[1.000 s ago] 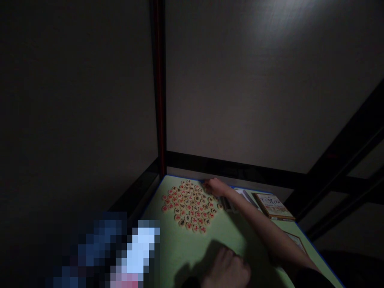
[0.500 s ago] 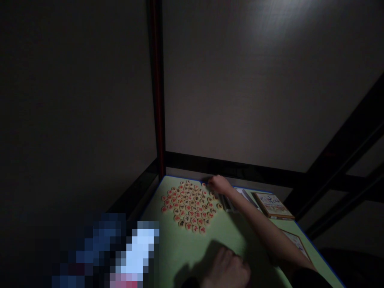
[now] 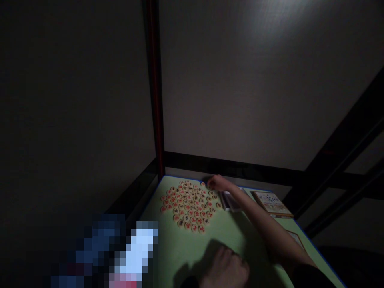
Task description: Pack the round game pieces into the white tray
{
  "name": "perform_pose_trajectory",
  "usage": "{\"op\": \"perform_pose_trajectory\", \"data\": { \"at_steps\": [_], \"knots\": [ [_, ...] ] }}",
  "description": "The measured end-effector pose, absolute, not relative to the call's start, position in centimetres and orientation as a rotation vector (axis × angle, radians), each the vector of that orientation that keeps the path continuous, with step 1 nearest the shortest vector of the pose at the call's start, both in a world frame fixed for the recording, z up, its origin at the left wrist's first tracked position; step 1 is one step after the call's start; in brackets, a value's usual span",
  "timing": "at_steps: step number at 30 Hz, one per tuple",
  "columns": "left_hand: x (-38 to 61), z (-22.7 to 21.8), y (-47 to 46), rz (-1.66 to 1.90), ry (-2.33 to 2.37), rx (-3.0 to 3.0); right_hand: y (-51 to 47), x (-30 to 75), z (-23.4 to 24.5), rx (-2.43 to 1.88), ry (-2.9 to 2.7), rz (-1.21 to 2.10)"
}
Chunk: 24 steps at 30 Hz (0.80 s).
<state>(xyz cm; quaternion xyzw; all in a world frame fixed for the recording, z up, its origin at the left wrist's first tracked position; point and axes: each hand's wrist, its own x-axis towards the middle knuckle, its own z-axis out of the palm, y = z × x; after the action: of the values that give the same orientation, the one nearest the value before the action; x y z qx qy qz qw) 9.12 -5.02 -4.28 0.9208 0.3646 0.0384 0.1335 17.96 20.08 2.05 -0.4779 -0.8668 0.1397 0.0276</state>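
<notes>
Many round wooden Chinese chess pieces [image 3: 187, 207] with red and black characters lie flat in a loose cluster on a green table [image 3: 180, 248]. At the cluster's far right edge, by the table's back, is my right hand [image 3: 219, 183]. Its fingers are bent down and closed at a chess piece, which they mostly hide. One loose piece [image 3: 203, 184] lies just left of these fingertips. My left hand [image 3: 226, 269] is curled at the near side of the table, its back upward; whatever it holds, if anything, is hidden.
An open tray-like box [image 3: 230, 201] lies partly under my right forearm. Farther right are a framed picture-like box [image 3: 273, 203] and another flat framed item [image 3: 295, 239], partly covered by my arm. Walls [image 3: 234, 100] stand behind and left. A pixelated patch covers the lower left.
The view has shifted slightly. My right hand has lowered its fingers a little at the same spot, and more of the box beside it shows. My left hand stays curled in place.
</notes>
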Motion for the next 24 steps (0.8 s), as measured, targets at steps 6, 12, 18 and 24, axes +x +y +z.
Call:
{"op": "perform_pose_trajectory", "data": {
  "at_steps": [6,12,18,24],
  "knots": [
    [9.3,-5.0,-4.9,0.139,1.06,2.671,20.5,17.6,1.8,-1.575,-2.591,0.531],
    [9.7,-6.1,-4.7,0.174,1.077,2.757,21.0,17.6,1.9,-1.591,-2.618,0.515],
    [9.8,-7.3,-4.4,0.23,1.042,2.817,21.6,17.0,2.1,-1.592,-2.672,0.391],
    [9.7,-7.5,-4.4,0.257,1.053,2.814,21.3,15.0,1.7,-1.529,-2.745,0.336]
  ]
}}
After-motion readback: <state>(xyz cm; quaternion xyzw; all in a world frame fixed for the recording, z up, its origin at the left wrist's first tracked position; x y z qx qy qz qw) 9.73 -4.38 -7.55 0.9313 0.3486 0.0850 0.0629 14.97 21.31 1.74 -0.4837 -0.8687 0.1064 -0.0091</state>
